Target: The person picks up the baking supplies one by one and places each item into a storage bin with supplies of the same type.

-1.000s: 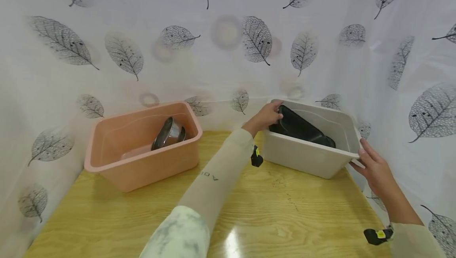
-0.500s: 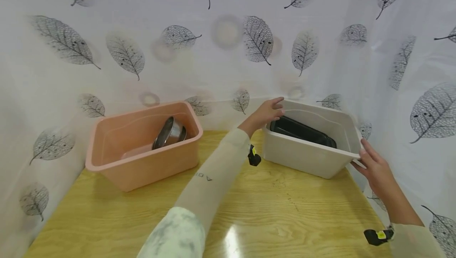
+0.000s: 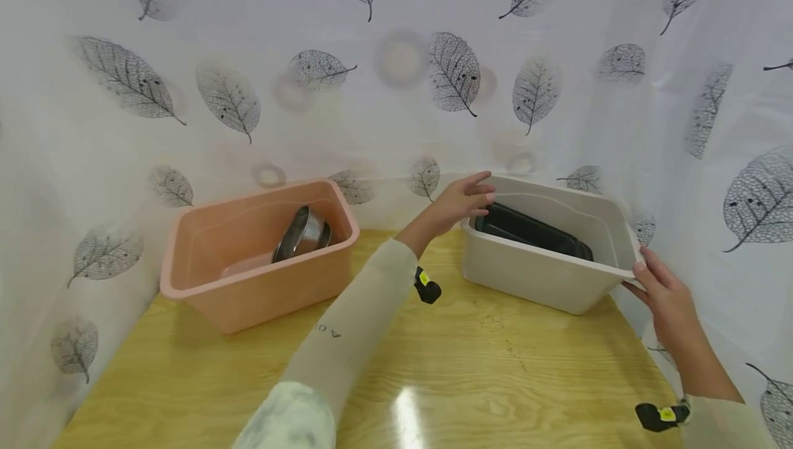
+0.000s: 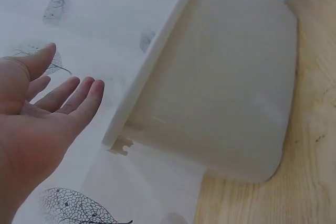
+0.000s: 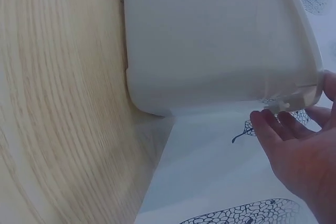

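In the head view a black oblong pan (image 3: 533,232) lies inside the off-white plastic tub (image 3: 526,273) on the right. My left hand (image 3: 454,206) hovers at the tub's left end, fingers spread and holding nothing. The left wrist view shows the same hand (image 4: 42,124) palm up, apart from the tub's rim. At the right end, my right hand (image 3: 672,301) grips the rim. Its thumb is on the rim and its fingers are underneath, as the right wrist view shows of the hand (image 5: 302,153). The pan's near side is partly hidden by the tub's wall.
To the left stands a peach-coloured tub (image 3: 279,297) with shiny metal bowls or pans (image 3: 303,232) leaning inside it. Both tubs rest on a wooden table (image 3: 458,380). A white curtain with leaf prints (image 3: 396,118) hangs close behind and at both sides.
My left hand has let go of the black pan and drawn slightly left. The pan has dropped lower into the off-white tub. My right hand keeps its grip on the rim.
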`<state>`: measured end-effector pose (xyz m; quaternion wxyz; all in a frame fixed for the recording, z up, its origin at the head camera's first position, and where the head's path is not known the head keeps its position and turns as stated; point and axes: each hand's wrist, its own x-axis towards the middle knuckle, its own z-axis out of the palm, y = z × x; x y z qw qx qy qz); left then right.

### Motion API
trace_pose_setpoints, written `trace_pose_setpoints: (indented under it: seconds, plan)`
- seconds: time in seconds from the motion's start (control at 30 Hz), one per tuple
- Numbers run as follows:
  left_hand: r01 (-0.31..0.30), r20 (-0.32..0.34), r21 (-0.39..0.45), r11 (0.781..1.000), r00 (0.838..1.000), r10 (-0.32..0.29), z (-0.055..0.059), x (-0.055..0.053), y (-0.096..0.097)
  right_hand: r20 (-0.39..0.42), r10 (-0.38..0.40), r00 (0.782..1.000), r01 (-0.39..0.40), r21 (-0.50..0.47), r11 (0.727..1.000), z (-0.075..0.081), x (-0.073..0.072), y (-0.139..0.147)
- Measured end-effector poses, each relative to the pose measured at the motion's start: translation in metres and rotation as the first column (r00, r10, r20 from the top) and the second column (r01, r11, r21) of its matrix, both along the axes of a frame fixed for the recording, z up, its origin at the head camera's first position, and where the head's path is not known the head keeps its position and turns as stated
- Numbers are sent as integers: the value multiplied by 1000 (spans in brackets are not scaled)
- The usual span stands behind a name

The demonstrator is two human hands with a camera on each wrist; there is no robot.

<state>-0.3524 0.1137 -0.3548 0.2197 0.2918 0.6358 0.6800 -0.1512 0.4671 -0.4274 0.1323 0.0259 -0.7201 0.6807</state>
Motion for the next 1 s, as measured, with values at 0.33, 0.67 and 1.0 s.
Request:
trace_pose_setpoints:
  seconds: [0.33, 0.67, 1.0]
  plan:
    - [-10, -27, 32, 999, 1000, 11, -2, 21, -21, 89, -158, 983, 162, -41, 986, 7, 9, -9]
    - [-65, -39, 24, 998, 997, 66, -20, 56, -51, 0, -506, 863, 472, 359, 805, 24, -3, -54]
    - [-165, -121, -35, 986, 980, 160, -44, 104, -80, -237, -364, 901, 433, 416, 800, 27, -3, -117]
